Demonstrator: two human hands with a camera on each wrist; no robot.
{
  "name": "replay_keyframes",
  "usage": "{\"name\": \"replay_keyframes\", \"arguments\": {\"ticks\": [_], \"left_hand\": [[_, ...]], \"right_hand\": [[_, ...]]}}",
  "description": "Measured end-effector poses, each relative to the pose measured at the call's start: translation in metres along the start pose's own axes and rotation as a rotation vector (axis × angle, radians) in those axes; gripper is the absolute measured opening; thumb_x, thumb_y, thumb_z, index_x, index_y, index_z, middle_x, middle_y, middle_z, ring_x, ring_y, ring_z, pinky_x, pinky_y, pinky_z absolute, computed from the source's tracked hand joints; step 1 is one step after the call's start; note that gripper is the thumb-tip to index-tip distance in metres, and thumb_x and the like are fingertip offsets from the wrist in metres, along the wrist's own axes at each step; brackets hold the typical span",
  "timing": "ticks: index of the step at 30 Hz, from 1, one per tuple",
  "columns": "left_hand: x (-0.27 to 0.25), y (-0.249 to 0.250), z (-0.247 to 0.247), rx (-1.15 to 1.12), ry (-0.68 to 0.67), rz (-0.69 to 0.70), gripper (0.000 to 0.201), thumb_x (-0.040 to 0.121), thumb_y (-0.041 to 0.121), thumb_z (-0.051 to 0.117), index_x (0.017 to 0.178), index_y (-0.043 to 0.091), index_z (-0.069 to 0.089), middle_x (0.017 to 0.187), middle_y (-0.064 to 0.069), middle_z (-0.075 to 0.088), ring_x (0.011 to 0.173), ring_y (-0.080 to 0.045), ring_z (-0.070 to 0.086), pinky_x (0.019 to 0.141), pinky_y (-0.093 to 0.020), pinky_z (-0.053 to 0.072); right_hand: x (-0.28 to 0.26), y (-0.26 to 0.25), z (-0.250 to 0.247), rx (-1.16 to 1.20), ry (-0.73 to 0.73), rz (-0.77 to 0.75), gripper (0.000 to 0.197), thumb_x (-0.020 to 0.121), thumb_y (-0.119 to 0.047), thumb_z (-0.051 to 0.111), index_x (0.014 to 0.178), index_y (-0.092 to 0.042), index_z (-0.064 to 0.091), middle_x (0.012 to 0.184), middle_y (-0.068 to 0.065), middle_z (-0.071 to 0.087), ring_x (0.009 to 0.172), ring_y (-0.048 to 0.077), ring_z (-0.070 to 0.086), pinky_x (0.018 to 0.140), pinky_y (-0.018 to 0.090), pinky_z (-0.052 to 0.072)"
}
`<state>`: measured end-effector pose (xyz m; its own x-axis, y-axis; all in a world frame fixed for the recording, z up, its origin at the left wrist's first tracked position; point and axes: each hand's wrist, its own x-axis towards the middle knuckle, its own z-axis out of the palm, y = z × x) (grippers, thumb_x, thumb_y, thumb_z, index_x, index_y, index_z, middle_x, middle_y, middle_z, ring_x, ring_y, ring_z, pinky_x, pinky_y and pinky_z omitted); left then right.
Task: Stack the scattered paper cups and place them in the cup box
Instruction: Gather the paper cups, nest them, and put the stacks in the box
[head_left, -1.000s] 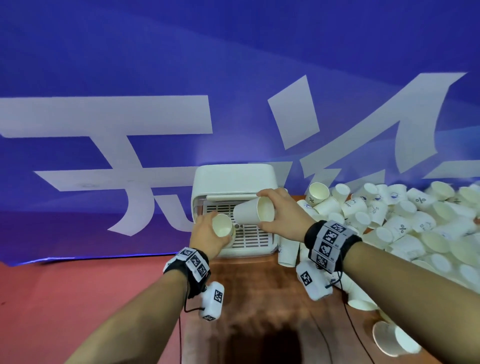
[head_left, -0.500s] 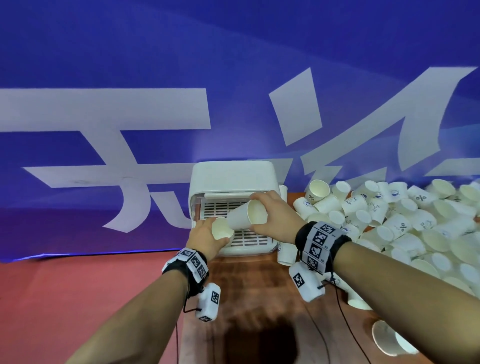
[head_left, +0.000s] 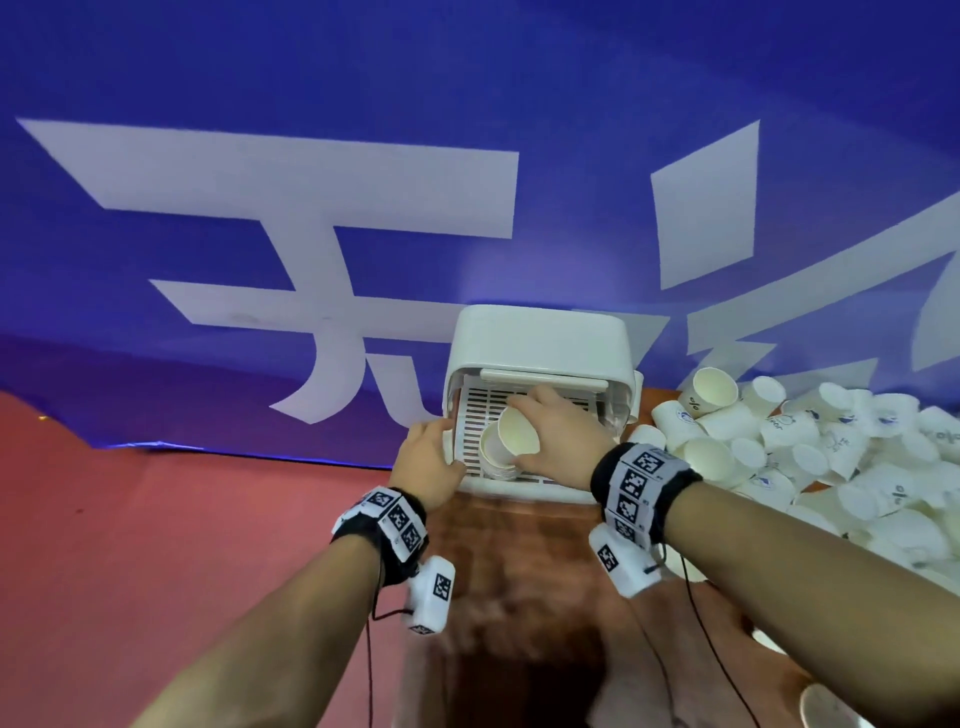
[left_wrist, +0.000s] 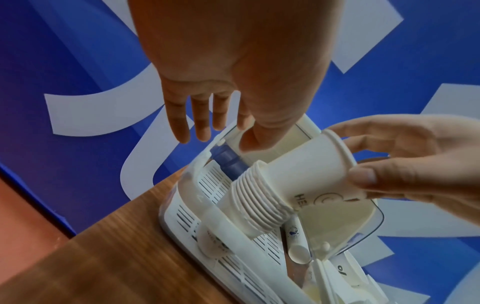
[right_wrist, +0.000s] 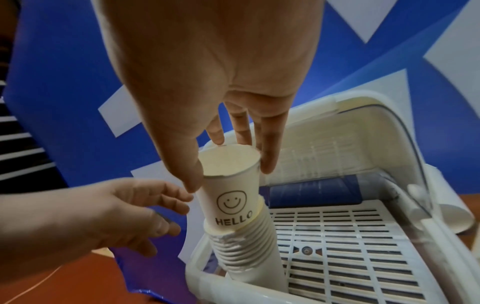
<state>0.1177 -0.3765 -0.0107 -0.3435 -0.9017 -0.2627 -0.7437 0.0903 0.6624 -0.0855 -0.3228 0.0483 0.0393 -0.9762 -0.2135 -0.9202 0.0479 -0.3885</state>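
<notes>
— Where's the cup?

— The paper cup (right_wrist: 230, 185), the one with a smiley and "HELLO", sits partly nested in the top of the cup stack (right_wrist: 244, 253), which leans inside the cup box (head_left: 540, 358) at its left front corner. My right hand (head_left: 561, 441) pinches the cup's rim, thumb on one side, fingers on the other.

— And your left hand (head_left: 428, 462)?

— Just left of the box, fingers loose and apart, holding nothing. The loose cups (head_left: 810, 447) pile on the wooden table (head_left: 519, 587) to the box's right.

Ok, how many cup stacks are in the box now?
1: the stack leans in the left front corner of the cup box, right hand holding a HELLO cup in its top. The back may hide more.
</notes>
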Motion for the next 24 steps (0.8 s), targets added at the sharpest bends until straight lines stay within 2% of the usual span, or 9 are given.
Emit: {"name": "replay_keyframes", "arguments": {"ticks": [3,9,20,24], "left_hand": [[0.000,-0.009,-0.005,0.006,-0.022,0.005,0.058,0.080,0.016,0.065,0.136,0.018,0.049,0.133,-0.003,0.042,0.105,-0.024,0.057,0.099,-0.036,0.046],[0.000,-0.023,-0.011,-0.032,-0.005,0.013,0.051,0.082,0.014,0.066,0.131,0.020,0.052,0.130,0.000,0.042,0.101,-0.015,0.054,0.094,-0.024,0.043],[-0.006,-0.028,-0.019,-0.060,-0.010,0.026,0.054,0.083,0.012,0.063,0.135,0.019,0.049,0.134,-0.001,0.042,0.110,-0.019,0.056,0.098,-0.027,0.045],[-0.010,-0.027,-0.020,-0.060,-0.016,0.030,0.054,0.084,0.013,0.063,0.136,0.020,0.049,0.135,0.000,0.041,0.109,-0.017,0.055,0.097,-0.026,0.045]], "right_hand": [[0.011,-0.003,0.010,-0.051,-0.036,-0.008,0.075,0.077,-0.037,0.073,0.143,-0.021,0.040,0.127,0.004,0.045,0.112,0.027,0.055,0.091,0.044,0.050],[0.023,0.000,0.029,-0.105,-0.071,0.009,0.076,0.078,-0.043,0.073,0.144,-0.024,0.039,0.134,0.001,0.046,0.121,0.025,0.048,0.096,0.042,0.047],[0.029,0.000,0.042,-0.187,-0.082,0.030,0.076,0.077,-0.045,0.075,0.142,-0.028,0.040,0.136,-0.005,0.049,0.123,0.023,0.048,0.095,0.042,0.048],[0.030,0.001,0.043,-0.166,-0.084,0.040,0.075,0.078,-0.044,0.076,0.142,-0.028,0.041,0.136,-0.006,0.049,0.122,0.023,0.049,0.096,0.041,0.047]]}}
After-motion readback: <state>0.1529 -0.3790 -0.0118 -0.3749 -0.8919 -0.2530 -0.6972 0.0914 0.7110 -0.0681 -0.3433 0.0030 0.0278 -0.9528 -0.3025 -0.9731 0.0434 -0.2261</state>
